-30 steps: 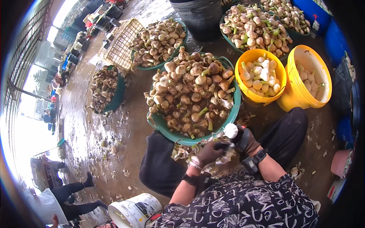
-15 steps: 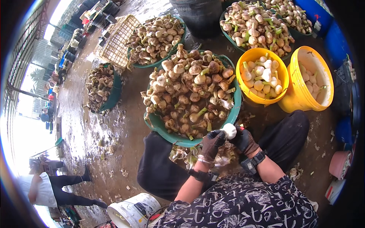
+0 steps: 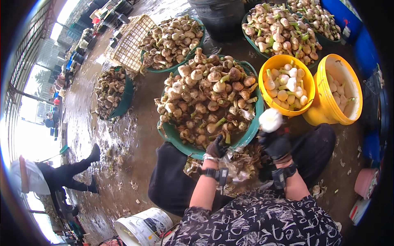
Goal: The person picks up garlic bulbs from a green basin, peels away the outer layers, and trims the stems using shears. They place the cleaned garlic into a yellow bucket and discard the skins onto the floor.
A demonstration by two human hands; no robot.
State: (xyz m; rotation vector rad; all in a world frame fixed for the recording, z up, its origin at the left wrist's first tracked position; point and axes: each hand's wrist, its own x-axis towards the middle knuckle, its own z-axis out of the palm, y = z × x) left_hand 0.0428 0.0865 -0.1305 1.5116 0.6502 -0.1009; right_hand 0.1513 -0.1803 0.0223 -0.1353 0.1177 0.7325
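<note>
My right hand (image 3: 276,144), in a dark glove and smeared by motion, is closed on a white peeled garlic bulb (image 3: 270,120) near the yellow bucket (image 3: 287,111). A small reddish spot shows at that hand; what it is I cannot make out. My left hand (image 3: 216,148), in a brown and black glove, is at the near rim of the green basin (image 3: 172,138), fingers apart and nothing seen in them. Unpeeled garlic bulbs (image 3: 213,88) are heaped in this basin. Peeled bulbs (image 3: 287,84) fill much of the yellow bucket. Loose papery skins (image 3: 242,164) lie between my knees.
A second yellow bucket (image 3: 356,107) leans at the right. More basins of garlic (image 3: 174,43) stand beyond, beside a cream plastic crate (image 3: 128,46) and a black tub (image 3: 217,20). A white bucket (image 3: 143,227) is at my left. Another person (image 3: 61,174) is on the wet floor at far left.
My hands have parted. The right hand carried the garlic bulb up and right toward the yellow bucket; the left let go of it and moved left to the basin rim.
</note>
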